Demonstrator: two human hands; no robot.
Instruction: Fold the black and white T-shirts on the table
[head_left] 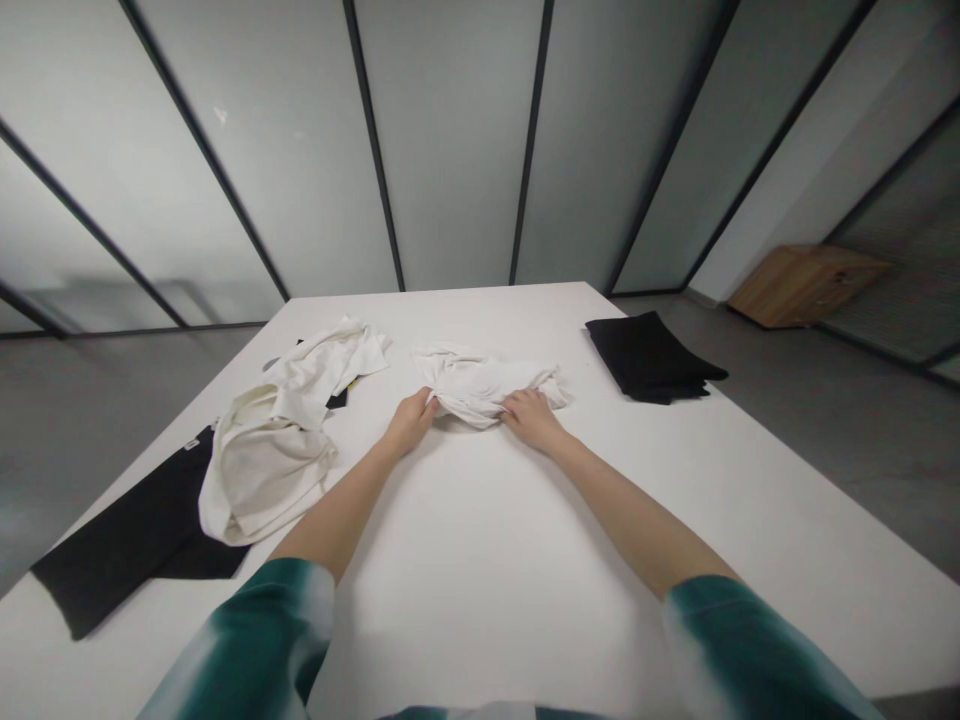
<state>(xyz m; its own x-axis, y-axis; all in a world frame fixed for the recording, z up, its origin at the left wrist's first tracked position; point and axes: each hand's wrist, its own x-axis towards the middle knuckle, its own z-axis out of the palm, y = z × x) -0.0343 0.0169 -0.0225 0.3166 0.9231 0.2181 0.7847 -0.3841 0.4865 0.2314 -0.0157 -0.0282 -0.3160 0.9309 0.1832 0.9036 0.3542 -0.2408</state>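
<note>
A white table (480, 560) fills most of the view, set before a wall of frosted glass panels (450, 140) in dark frames. A low wooden cabinet (806, 283) stands on the grey floor at the far right, well apart from the table.

On the table's left side a black garment (127, 545) lies spread flat, reaching the near left edge. A rumpled cream garment (262, 460) lies partly over it. Just beyond that, a smaller white garment (330, 360) lies loosely bunched, touching the cream one. At the far right of the table a folded black garment (649, 358) sits near the edge, apart from everything else.

In the middle of the table, between these piles, lies a crumpled white garment (480, 385). Both bare forearms, in green-and-white sleeves, reach forward to it. The left hand (409, 422) is at the garment's near left corner, fingers curled in and closed on a fold of the cloth. The right hand (531, 418) is at the near right side, knuckles up, fingers bent and pinching the fabric's edge. The garment lies just beyond and between the two hands, resting on the tabletop.
</note>
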